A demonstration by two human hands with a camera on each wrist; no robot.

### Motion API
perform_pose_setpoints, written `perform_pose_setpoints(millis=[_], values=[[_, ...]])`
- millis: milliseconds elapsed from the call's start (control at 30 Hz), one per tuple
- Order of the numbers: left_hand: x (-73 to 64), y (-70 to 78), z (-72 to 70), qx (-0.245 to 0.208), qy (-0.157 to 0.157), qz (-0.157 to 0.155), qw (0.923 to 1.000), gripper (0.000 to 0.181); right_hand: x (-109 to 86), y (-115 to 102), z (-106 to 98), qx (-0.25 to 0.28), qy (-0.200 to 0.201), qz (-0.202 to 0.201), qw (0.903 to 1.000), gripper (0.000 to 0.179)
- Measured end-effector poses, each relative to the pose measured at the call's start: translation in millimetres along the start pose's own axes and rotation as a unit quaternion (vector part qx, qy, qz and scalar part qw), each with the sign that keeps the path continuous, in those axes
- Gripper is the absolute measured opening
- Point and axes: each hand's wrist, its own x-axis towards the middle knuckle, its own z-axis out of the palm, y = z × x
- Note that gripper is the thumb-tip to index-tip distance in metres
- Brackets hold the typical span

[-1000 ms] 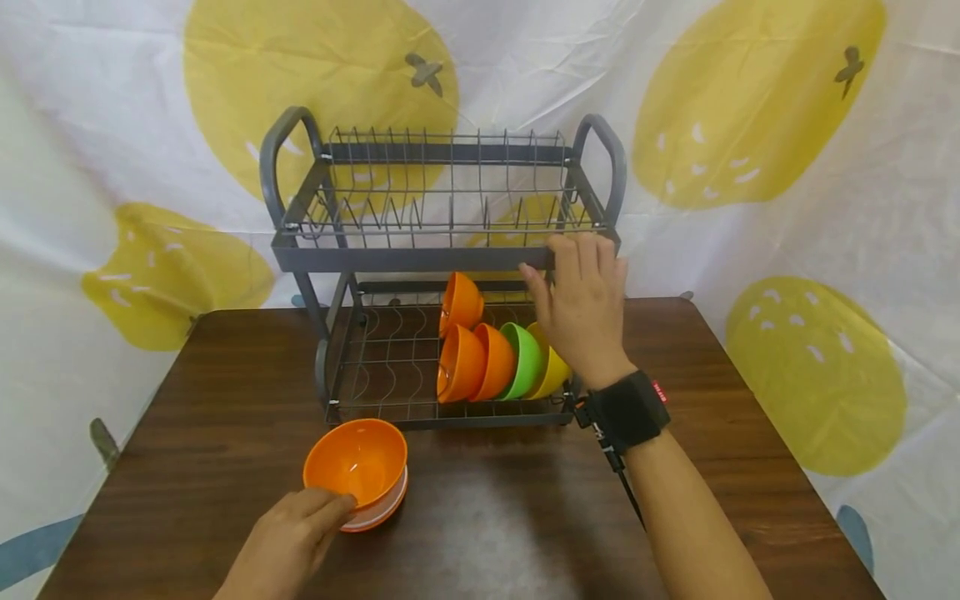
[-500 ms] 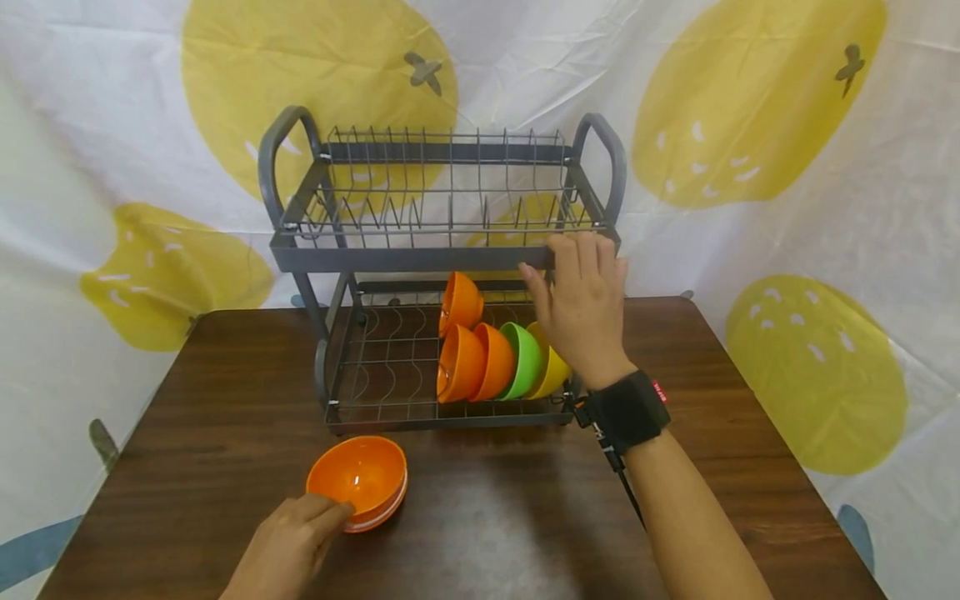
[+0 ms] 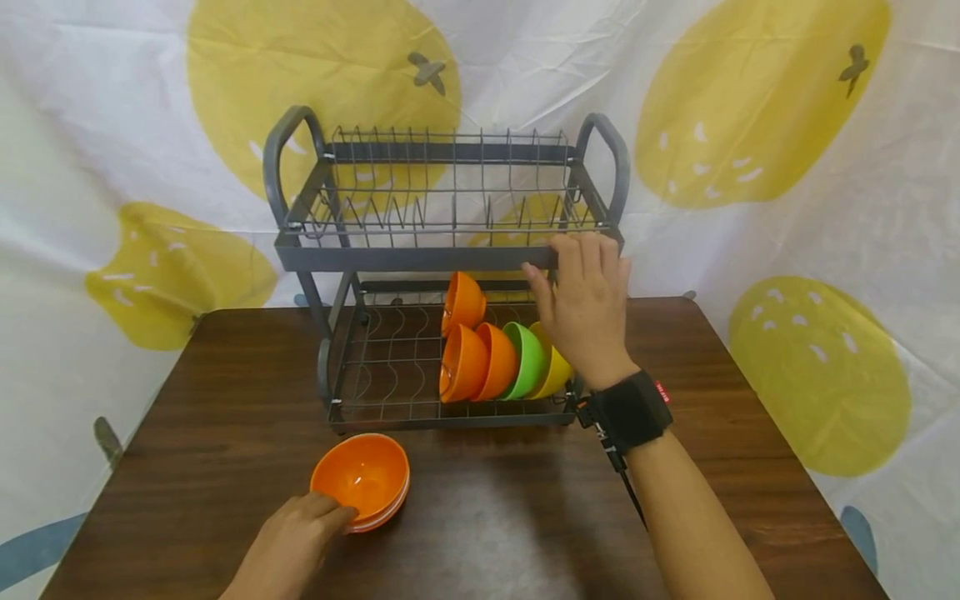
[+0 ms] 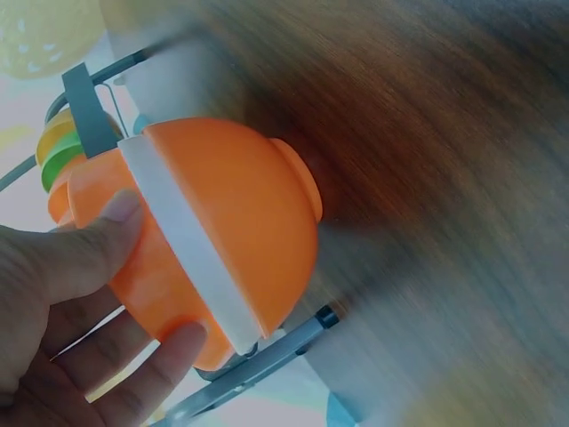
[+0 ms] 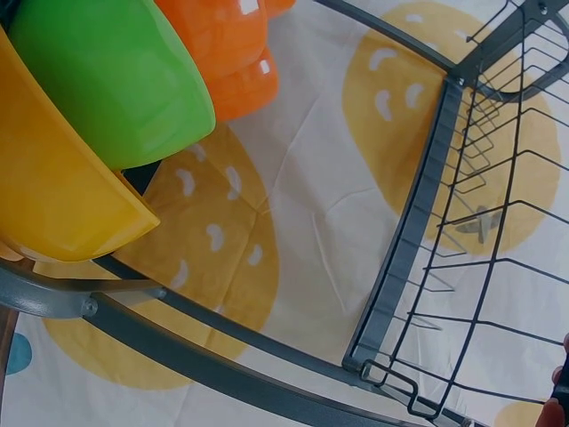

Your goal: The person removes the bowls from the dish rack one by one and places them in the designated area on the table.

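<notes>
My left hand (image 3: 296, 537) pinches the near rim of an orange bowl (image 3: 358, 475), which sits in a small stack left of centre on the table. In the left wrist view, the thumb presses the side of this upper bowl (image 4: 164, 276) with fingers around the other side. A white band (image 4: 191, 240) shows between it and the lower orange bowl (image 4: 244, 213). My right hand (image 3: 585, 308) grips the front rail of the dish rack's (image 3: 420, 259) upper tier near the right end. Only a bit of its fingers (image 5: 553, 413) shows in the right wrist view.
On the rack's lower tier, several bowls stand on their sides: orange bowls (image 3: 463, 364), a green bowl (image 3: 527, 362) and a yellow bowl (image 3: 552, 372). Wire slots span the lower left. A patterned cloth (image 3: 525, 50) hangs behind the wooden table (image 3: 225, 392).
The left hand has lowered the orange bowl, which first stood higher and tilted, down into the stack. It has barely moved in the last half second. The right hand stays on the rail.
</notes>
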Motion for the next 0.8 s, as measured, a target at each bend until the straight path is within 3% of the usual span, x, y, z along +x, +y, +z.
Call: perform_pose_setpoints(millis=[167,300,500,633,800], values=[[0.8,-1.5,1.4,-0.002,-0.029,0.004,0.9996,0.026,0.3,0,-1,0.001,0.002,-0.001,1.0000,0.039],[1.6,-2.5,2.2,-0.001,-0.035,0.004,0.9994,0.019,0.7,-1,-1,0.001,0.005,-0.002,1.0000,0.038],[5.6,0.3,-4.0,0.014,-0.047,-0.016,0.9986,0.025,0.7,-1,0,0.002,0.006,0.001,1.0000,0.038],[11.7,2.8,-9.6,0.027,-0.030,-0.009,0.9991,0.030,0.8,-2,0,0.002,0.004,0.002,1.0000,0.038],[25.3,7.5,-16.7,0.013,0.019,0.002,0.9997,0.029,0.3,-1,0,0.004,0.006,0.002,1.0000,0.039]])
